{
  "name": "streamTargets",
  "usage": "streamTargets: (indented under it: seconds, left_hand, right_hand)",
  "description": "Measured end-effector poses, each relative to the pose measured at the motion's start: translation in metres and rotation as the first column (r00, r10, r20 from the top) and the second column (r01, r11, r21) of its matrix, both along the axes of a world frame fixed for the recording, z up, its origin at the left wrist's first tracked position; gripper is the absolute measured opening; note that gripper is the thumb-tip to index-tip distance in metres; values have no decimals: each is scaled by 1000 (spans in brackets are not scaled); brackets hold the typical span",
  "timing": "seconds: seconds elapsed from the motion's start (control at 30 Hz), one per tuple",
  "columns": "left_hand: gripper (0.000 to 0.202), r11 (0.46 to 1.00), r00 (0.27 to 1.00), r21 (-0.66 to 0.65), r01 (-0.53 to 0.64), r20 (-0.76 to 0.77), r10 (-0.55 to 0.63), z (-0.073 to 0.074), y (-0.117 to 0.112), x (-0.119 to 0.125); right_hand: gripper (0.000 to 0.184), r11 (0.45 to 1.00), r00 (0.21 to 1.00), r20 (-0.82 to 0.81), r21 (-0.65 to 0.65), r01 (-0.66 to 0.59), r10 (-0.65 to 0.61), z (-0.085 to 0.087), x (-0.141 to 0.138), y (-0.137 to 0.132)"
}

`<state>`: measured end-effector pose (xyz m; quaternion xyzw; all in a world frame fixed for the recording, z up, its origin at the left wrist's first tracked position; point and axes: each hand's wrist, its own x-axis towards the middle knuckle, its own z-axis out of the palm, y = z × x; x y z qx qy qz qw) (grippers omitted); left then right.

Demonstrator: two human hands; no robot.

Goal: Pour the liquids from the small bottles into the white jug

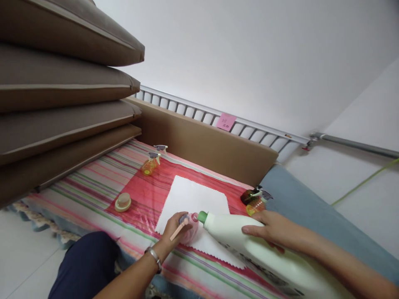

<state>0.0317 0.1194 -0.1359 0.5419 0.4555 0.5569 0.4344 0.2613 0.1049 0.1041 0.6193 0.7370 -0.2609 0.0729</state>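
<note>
My left hand (175, 229) is closed around a small clear pink bottle (189, 233), and a spray head (181, 227) with a pale pink part shows between its fingers. My right hand (264, 228) grips a large pale green jug (237, 232), tilted so that its green spout (202, 216) is at the pink bottle's mouth. Whether liquid is flowing I cannot tell. Both are above a white cloth with a zigzag edge (196, 195). A pale round cap (123, 202) rests on the red sheet to the left.
Yellow spray bottles stand at the back left (149, 166) and at the right (255, 205), next to a dark bottle (248, 197). Stacked brown cushions (68, 95) rise on the left. Behind are a brown board (202, 141) and a metal rail with a pink note (226, 121).
</note>
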Motion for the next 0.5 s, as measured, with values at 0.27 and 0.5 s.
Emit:
streamTargets:
  seconds: [0.27,0.5]
  left_hand:
    - [44,1000,1000,3,-4,-3,4,0,0,0]
    - [45,1000,1000,-6,-9,2,9,-2,0,0]
  right_hand:
    - [35,1000,1000,16,-23,-4,4,0,0,3]
    - [33,999,1000,6,-38,16,-16,1,-2,2]
